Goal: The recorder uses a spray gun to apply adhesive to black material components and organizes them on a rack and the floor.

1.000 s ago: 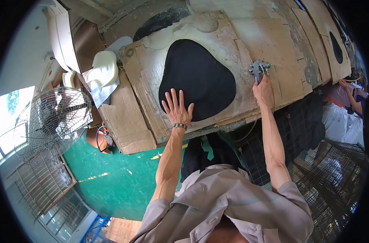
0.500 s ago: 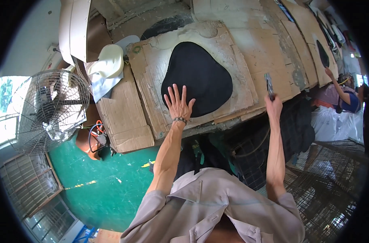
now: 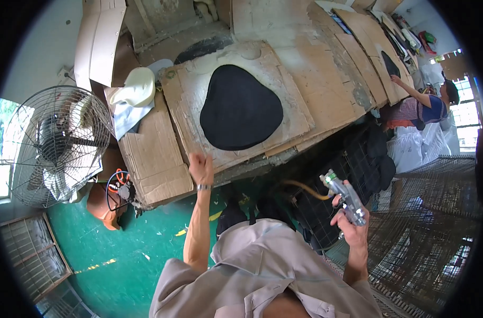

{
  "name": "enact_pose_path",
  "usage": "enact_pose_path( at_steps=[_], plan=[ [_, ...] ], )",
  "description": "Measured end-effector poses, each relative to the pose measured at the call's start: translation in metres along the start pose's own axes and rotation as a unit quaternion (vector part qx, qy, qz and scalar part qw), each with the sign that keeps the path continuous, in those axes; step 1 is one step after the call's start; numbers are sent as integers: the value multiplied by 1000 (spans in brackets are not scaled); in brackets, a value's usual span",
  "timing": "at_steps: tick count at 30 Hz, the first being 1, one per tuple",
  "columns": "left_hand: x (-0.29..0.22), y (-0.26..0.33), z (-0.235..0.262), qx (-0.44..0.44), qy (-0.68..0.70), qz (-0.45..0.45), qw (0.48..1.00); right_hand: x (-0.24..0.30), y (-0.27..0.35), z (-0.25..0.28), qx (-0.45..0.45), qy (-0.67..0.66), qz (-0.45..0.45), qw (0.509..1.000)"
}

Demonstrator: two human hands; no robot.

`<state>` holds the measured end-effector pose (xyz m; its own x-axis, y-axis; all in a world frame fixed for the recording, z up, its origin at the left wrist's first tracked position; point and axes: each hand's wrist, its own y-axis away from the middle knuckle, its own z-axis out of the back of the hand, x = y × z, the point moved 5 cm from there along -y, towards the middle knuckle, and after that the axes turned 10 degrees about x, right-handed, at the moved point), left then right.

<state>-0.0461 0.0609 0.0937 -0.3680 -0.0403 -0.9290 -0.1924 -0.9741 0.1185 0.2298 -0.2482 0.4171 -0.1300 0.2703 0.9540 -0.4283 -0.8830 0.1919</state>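
Your left grip (image 3: pixel 201 168) is clenched, its fingers curled toward the palm at the near edge of the tabletop (image 3: pixel 334 100); your right grip (image 3: pixel 352 227) is grasping a metal spray gun (image 3: pixel 343 197), held tilted to the right of the left grip and clear of the tabletop; an amber hose (image 3: pixel 305 186) extends to the left of that right grip.

The black rounded-triangular pad (image 3: pixel 241 108) lies flat on a stained cardboard sheet (image 3: pixel 299 124), beyond and to the right of your left grip, near it but apart; it is well apart from your right grip, up and to its left.

Beyond and to the left of your left grip sits a cream moulded piece (image 3: pixel 138 87) over a white sheet (image 3: pixel 129 121); farther left of that grip stands a wire-caged fan (image 3: pixel 58 146); beyond and to the right of your right grip, a co-worker (image 3: pixel 436 108) reaches toward a smaller dark piece (image 3: pixel 391 64).
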Motion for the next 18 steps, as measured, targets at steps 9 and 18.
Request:
enact_pose_path(
  at_steps=[9, 18],
  plan=[
    [129, 206, 42, 191, -272, 102, 938, 29, 10, 3, 131, 99, 36, 986],
    [313, 342, 32, 345, -133, 418, 830, 59, -1, 25, 56, 220, 151, 962]
  ],
)
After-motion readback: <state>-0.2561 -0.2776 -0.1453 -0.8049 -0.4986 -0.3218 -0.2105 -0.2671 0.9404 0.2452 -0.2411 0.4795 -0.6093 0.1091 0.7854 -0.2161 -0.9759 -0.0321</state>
